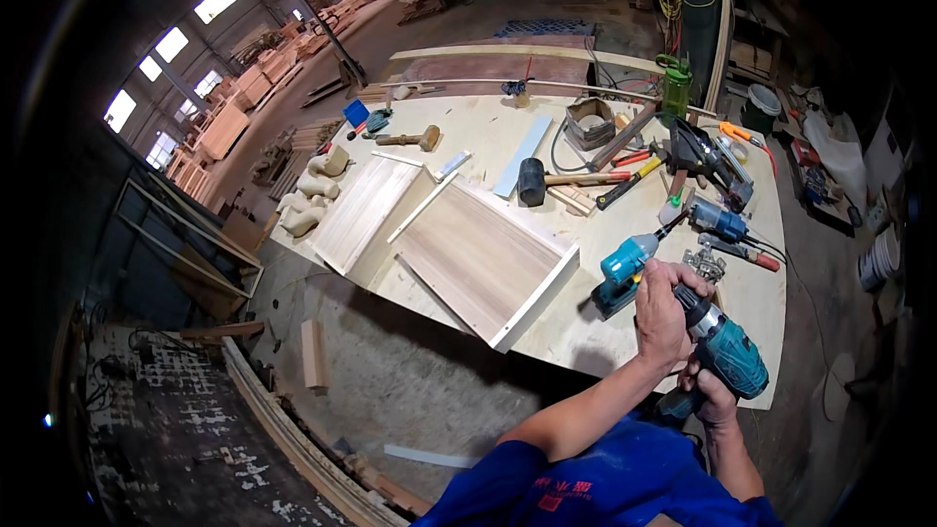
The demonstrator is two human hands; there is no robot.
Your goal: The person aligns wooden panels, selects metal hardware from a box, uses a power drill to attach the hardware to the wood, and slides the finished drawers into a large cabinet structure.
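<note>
My right hand [711, 392] is wrapped round the handle of a teal and black cordless drill [734, 356], held over the table's near right edge. The fingers of my left hand [666, 310] close round the front end of the drill, at its black chuck; the fingertips are partly hidden. Just beyond my left hand, a second teal cordless driver [630, 259] stands on the table. To the left lies a shallow pale wooden drawer-like box [488, 259], its corner jutting past the near edge. Another wooden box [366, 210] sits beside it.
On the pale plywood table [468, 132] lie a black mallet [532, 182], a wooden mallet [427, 139], a hammer [630, 183], a blue power tool [717, 220] and curved wooden legs [305, 210]. A green bottle [675, 88] stands at the back. A wood block [313, 356] is on the floor.
</note>
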